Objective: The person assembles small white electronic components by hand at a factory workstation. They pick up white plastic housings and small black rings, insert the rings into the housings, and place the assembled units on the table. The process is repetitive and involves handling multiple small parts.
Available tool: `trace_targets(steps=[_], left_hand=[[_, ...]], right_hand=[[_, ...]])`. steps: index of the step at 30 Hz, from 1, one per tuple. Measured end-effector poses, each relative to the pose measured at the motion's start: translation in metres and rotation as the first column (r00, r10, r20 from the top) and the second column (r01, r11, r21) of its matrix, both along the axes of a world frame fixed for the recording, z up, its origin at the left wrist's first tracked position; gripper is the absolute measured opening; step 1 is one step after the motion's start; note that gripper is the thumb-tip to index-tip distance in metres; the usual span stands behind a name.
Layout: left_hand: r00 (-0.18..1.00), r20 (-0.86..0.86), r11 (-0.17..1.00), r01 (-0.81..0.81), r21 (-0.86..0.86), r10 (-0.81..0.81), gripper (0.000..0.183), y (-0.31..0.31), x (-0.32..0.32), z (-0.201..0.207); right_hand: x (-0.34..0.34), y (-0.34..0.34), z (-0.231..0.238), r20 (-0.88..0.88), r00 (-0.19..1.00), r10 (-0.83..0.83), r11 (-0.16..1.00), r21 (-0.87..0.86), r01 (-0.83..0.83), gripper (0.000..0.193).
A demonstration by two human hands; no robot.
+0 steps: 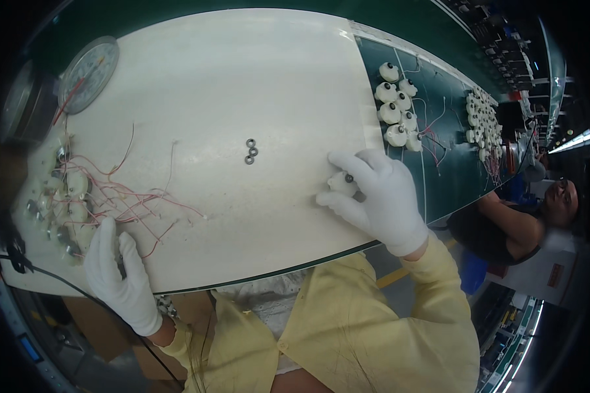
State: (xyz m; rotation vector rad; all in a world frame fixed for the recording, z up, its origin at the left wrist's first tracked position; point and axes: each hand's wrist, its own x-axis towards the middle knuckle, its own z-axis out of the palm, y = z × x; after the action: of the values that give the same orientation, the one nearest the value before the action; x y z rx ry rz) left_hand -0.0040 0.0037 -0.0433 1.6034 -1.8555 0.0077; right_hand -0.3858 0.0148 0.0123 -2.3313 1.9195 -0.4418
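Both my hands wear white gloves. My right hand (383,200) is at the right part of the white tabletop, thumb and fingers closed around a small white motor-like part (339,183) with a black knob on its top. At the left, my left hand (118,275) lies by the table's near edge, fingers stretched and apart from the thumb. A small dark patch shows between them, too shaded to make out. Its fingertips reach a pile of similar white parts (77,209), some showing metal faces, with thin red and white wires (134,196) trailing rightward.
Several small metal rings (250,151) lie mid-table. On the green surface at right stand grouped white parts (390,112) with black knobs, and a larger group (484,128) beyond. A round dial (90,73) stands back left. Another person (524,223) sits at right. A black cable (65,280) crosses the near-left edge.
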Motion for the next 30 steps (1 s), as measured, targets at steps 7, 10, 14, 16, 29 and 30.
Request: trace_targets(steps=[7,10,14,16,29,30], left_hand=[[1.000,-0.001,0.999,-0.027,0.040,0.027,0.042,0.004,0.009,-0.004],[0.998,-0.022,0.998,-0.050,0.049,0.051,0.042,0.006,0.013,-0.007],[1.000,-0.007,0.998,-0.025,0.066,0.026,0.039,0.003,0.010,-0.005],[0.999,0.035,1.000,-0.010,-0.001,0.010,0.043,0.002,0.009,-0.003],[1.000,0.021,0.999,-0.016,0.043,0.015,0.042,0.002,0.019,-0.006],[1.000,0.020,0.999,-0.007,0.032,0.007,0.042,0.001,0.017,-0.006]], right_hand=[[-0.038,0.011,0.027,0.122,0.991,-0.048,0.999,0.012,0.047,0.029],[-0.079,0.013,0.054,0.106,0.984,-0.142,0.981,-0.115,0.154,0.036],[-0.136,-0.017,0.059,-0.047,0.982,-0.184,0.972,-0.161,0.174,0.036],[-0.157,-0.045,0.047,-0.020,0.995,-0.093,0.991,-0.102,0.091,0.036],[-0.181,-0.066,0.023,0.269,0.952,-0.143,0.989,0.013,0.145,0.036],[-0.179,-0.071,0.020,0.228,0.963,-0.141,0.989,-0.004,0.146,0.036]])
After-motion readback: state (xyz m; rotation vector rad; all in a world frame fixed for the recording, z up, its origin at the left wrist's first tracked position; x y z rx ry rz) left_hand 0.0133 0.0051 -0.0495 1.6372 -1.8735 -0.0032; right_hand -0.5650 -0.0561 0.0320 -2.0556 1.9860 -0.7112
